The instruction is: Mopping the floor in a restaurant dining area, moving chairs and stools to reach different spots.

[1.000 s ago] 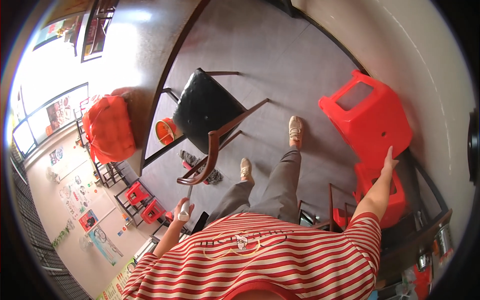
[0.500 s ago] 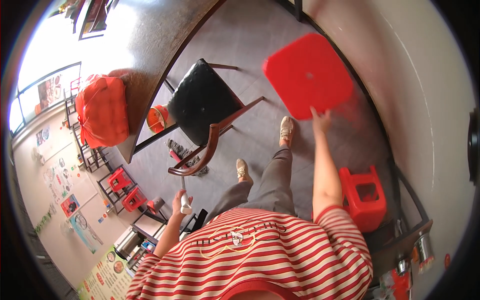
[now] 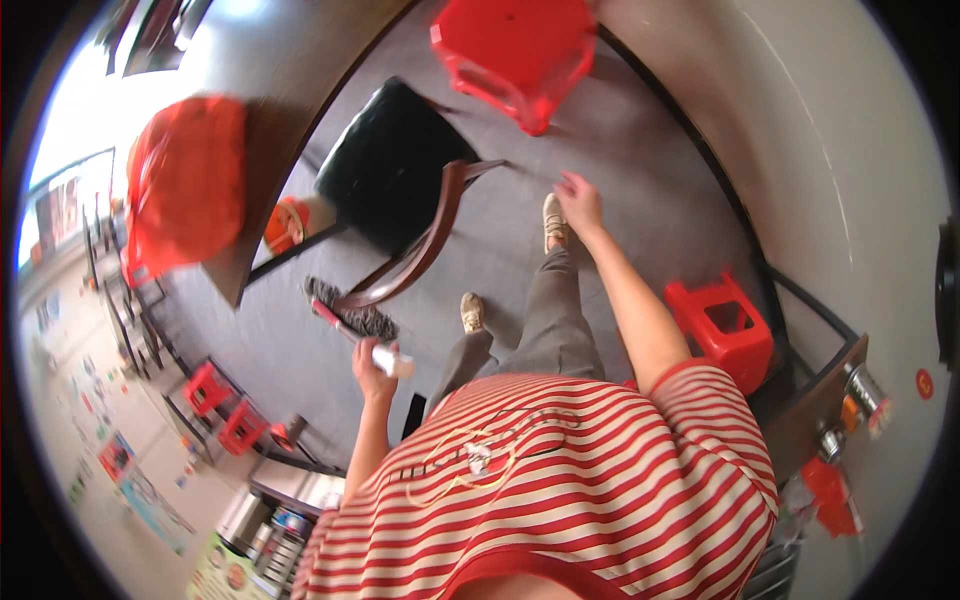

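My left hand [image 3: 374,372] is closed around the white-ended handle of a mop [image 3: 352,308]. The mop's shaggy grey head and pink lower part rest on the floor beside a wooden chair with a black padded seat [image 3: 395,165]. Free of any object, my right hand [image 3: 580,204] hangs over my shoe with its fingers loosely bent and partly apart. Farther off, beyond that hand, is a red plastic stool [image 3: 515,50], its top cut off by the upper edge of the view.
A dark table [image 3: 285,130] at the left carries a full red plastic bag [image 3: 188,185]. An orange bucket [image 3: 288,225] sits below it. Another red stool [image 3: 722,330] is at my right by a wooden-topped table [image 3: 830,400]. A wall [image 3: 800,120] runs along the right.
My right hand has let go of the red stool and drawn back toward me. The stool now lies farther away and more to the left. The mop stays in my left hand.
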The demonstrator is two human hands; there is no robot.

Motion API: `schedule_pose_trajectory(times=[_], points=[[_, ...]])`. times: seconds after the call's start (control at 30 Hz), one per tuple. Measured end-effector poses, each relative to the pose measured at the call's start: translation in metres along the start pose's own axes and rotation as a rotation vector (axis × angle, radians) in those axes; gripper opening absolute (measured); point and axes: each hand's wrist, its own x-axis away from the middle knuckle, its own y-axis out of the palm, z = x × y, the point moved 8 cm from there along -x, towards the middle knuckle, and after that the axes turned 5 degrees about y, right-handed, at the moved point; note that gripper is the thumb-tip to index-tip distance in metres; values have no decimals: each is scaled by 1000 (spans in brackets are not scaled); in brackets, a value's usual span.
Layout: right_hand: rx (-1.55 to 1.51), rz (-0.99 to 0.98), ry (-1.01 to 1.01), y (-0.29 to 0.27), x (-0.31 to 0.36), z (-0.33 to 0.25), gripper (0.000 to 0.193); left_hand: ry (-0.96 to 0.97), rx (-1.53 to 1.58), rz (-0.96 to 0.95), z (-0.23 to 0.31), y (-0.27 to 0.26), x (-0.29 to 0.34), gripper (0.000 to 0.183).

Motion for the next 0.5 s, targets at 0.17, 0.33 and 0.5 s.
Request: schedule_pose_trajectory(times=[0.17, 0.33, 0.5], points=[[-403, -334, -43, 11, 179, -152, 35, 251, -71, -32, 7, -5, 2, 25], [-207, -398, -555, 61, 344, -266, 43, 276, 93, -126, -76, -13, 26, 18], [534, -257, -786, 173, 460, -290, 46, 325, 109, -327, -154, -23, 65, 20]])
